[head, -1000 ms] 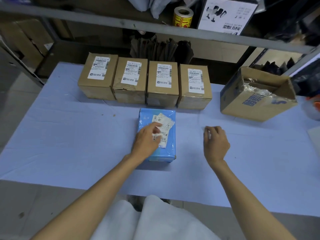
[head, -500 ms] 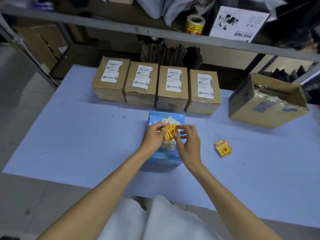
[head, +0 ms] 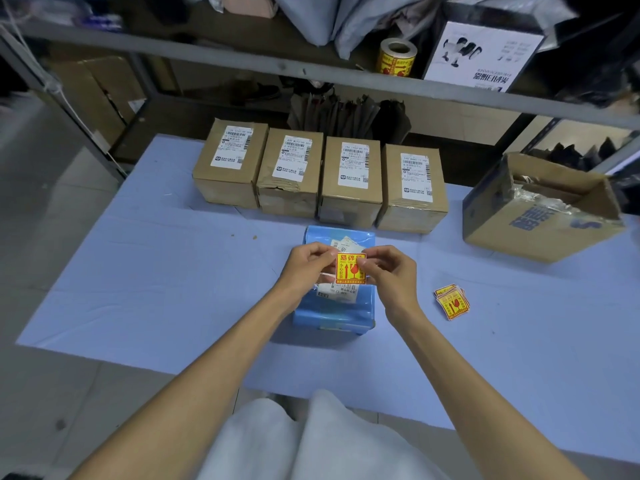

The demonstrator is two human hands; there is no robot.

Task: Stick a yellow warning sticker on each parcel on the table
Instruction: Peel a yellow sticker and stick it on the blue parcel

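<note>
A yellow and red warning sticker [head: 349, 269] is held just above a blue plastic-wrapped parcel [head: 334, 315] in the middle of the table. My left hand [head: 304, 268] pinches the sticker's left edge and my right hand [head: 389, 271] pinches its right edge. The parcel's white shipping label [head: 341, 292] is partly hidden behind the sticker and my fingers. Several brown cardboard parcels [head: 351, 181] with white labels stand in a row behind it. A small pile of spare stickers [head: 451, 302] lies to the right.
An open cardboard box [head: 540, 209] sits at the table's far right. A metal shelf rail [head: 311, 76] crosses above the far edge, carrying a roll of yellow stickers [head: 396, 58] and a white box [head: 481, 53]. The light blue table cover [head: 156, 289] reaches the near edge.
My right hand left the table and came to the blue parcel with one sticker. Both hands now hold that sticker over the parcel, and the spare pile lies uncovered.
</note>
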